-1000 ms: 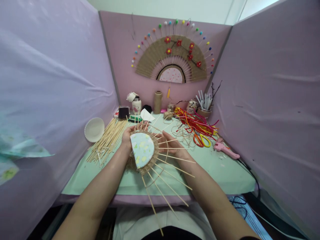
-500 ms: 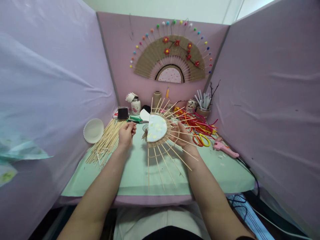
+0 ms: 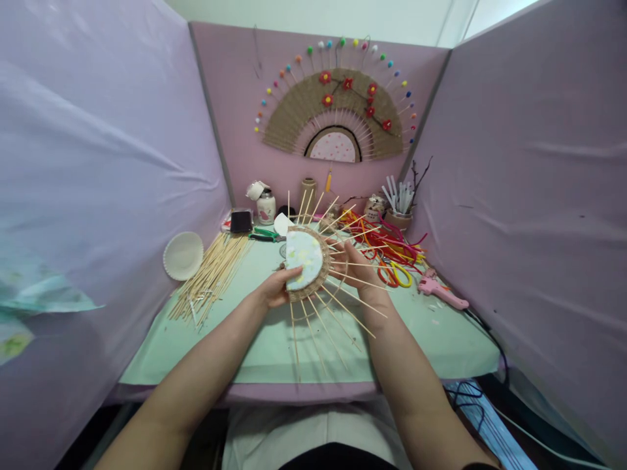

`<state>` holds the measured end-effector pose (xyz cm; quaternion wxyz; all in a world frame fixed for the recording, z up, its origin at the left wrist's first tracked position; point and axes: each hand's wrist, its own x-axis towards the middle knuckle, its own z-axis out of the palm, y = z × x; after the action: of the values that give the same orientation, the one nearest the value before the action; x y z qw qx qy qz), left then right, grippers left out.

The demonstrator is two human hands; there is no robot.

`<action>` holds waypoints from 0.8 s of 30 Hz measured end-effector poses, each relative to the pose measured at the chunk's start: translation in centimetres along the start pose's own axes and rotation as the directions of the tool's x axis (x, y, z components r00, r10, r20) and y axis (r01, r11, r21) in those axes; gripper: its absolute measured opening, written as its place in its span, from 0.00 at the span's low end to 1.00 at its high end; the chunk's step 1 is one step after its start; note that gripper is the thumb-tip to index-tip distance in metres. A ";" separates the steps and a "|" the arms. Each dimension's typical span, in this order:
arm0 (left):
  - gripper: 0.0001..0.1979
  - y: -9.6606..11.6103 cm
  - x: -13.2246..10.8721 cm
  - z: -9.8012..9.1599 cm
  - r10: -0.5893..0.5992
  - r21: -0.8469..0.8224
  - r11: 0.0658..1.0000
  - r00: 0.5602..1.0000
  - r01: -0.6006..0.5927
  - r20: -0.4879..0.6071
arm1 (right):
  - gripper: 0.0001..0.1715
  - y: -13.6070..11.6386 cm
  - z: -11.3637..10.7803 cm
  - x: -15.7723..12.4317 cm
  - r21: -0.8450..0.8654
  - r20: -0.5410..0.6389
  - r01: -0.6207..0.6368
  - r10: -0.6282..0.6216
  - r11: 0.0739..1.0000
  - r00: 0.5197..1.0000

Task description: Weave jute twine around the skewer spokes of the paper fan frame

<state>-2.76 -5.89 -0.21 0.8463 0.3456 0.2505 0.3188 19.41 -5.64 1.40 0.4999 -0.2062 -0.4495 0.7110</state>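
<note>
A half-round fan frame [image 3: 304, 256], with pale patterned cloth, a twine-wrapped rim and thin sticks spreading out to the right, is held above the table. My left hand [image 3: 278, 287] grips its lower left corner, thumb on the cloth and fingers behind. At the right, my right hand [image 3: 353, 264] holds the frame from behind among the sticks, its fingers partly hidden by them. A loop of twine crosses the sticks near my right hand.
Loose sticks [image 3: 210, 277] and a white dish [image 3: 183, 256] lie left. Pliers [image 3: 264, 235], jars and a twine spool stand behind. Right are pipe cleaners [image 3: 377, 235], scissors [image 3: 402, 275] and a pink glue gun [image 3: 443, 292]. A finished fan [image 3: 294, 108] hangs on the back panel.
My left hand has moved right and down from beside the pliers and taken hold of the frame's lower left corner. The frame has shifted slightly left and tilted a little.
</note>
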 end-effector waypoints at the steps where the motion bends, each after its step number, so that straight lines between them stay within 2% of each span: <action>1: 0.21 0.1 0.0 0.0 0.016 -0.004 1.000 1.000 -0.016 -0.025 | 0.31 0.0 0.1 0.0 0.000 0.001 0.015 -0.015 1.000 1.000; 6: 0.22 1.1 -0.4 0.0 0.117 -0.065 0.990 0.990 -0.122 -0.074 | 0.29 -0.5 0.5 0.0 0.046 -0.010 -0.002 0.003 0.999 1.000; 9: 0.20 1.7 -0.8 0.1 0.150 -0.063 0.986 0.984 -0.157 -0.099 | 0.26 -0.5 0.6 0.1 0.035 -0.100 -0.023 0.026 0.999 0.995; 14: 0.20 2.3 -1.0 0.1 0.212 -0.072 0.972 0.965 -0.225 -0.153 | 0.21 -0.1 0.5 0.6 -0.031 -0.243 0.064 -0.070 0.997 0.968; 19: 0.23 2.2 -0.8 -0.4 0.230 -0.082 0.966 0.961 -0.245 -0.156 | 0.21 0.1 0.6 1.0 -0.094 -0.287 0.124 -0.147 0.988 0.947; 24: 0.21 2.3 -0.8 -0.5 0.256 -0.081 0.959 0.953 -0.272 -0.163 | 0.19 0.3 0.9 1.1 -0.152 -0.300 0.120 -0.161 0.981 0.940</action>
<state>-4.43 -5.01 1.36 0.7912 0.3072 0.2486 0.4667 18.12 -5.04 1.82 0.5992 -0.3153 -0.4246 0.6010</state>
